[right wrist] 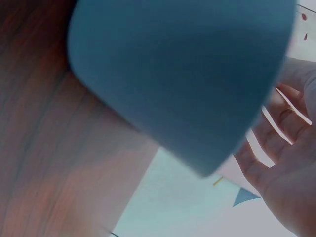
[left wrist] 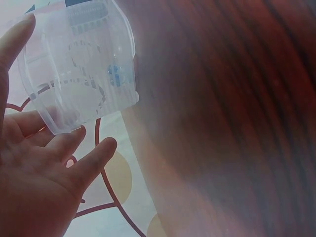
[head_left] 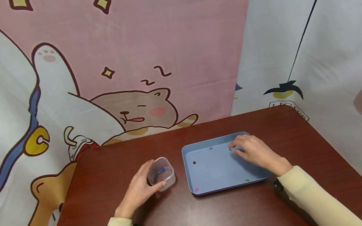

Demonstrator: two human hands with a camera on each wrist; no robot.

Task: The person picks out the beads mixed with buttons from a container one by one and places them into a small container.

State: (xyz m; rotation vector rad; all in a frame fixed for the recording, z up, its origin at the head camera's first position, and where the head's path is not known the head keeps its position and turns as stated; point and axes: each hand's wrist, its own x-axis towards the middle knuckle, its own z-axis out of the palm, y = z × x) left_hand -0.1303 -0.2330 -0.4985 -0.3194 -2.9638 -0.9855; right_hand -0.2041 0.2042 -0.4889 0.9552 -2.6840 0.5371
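Observation:
My left hand (head_left: 139, 187) grips a small clear plastic box (head_left: 169, 181), thumb at its near side and fingers along its far left side. Inside the box lie several blue beads (head_left: 161, 170) with a thin pale string. In the left wrist view, the box (left wrist: 74, 106) sits between the thumb and the fingers. Over the right part of a shallow blue tray (head_left: 216, 169), my right hand (head_left: 256, 152) pinches a small teal bead (head_left: 231, 148) between thumb and fingertips. The tray's side (right wrist: 177, 74) hides those fingertips in the right wrist view.
Loose in the tray are a dark bead (head_left: 194, 162), a grey one (head_left: 211, 148), a pink one (head_left: 196, 190) and a green one (head_left: 246, 180). Box and tray stand apart on a brown wooden table (head_left: 195, 222). A printed cloth (head_left: 193, 50) hangs behind the table.

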